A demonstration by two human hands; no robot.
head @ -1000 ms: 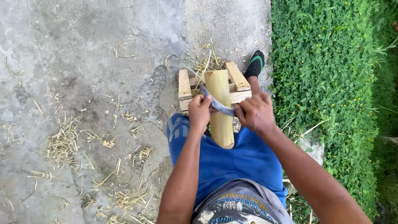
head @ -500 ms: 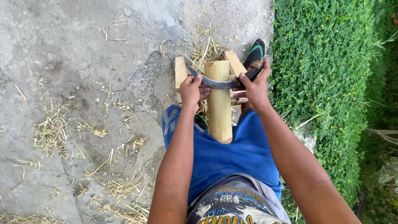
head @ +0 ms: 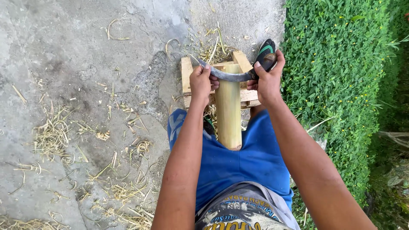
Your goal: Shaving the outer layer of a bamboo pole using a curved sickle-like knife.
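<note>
At frame centre you have a pale yellow-tan bamboo section under a dark grey curved blade. Your shorts are plain blue. At right the plants are green with yellow flecks; at left the concrete ground is mottled grey.

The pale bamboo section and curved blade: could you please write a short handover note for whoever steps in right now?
Left hand grips the tip end of the curved dark metal blade; right hand grips its handle end.
The blade lies across the far end of the pale yellow bamboo section, which rests on a small wooden block frame and against the blue shorts.
Done: bamboo shavings lie on the concrete.
Left: the bamboo shows no split.
</note>
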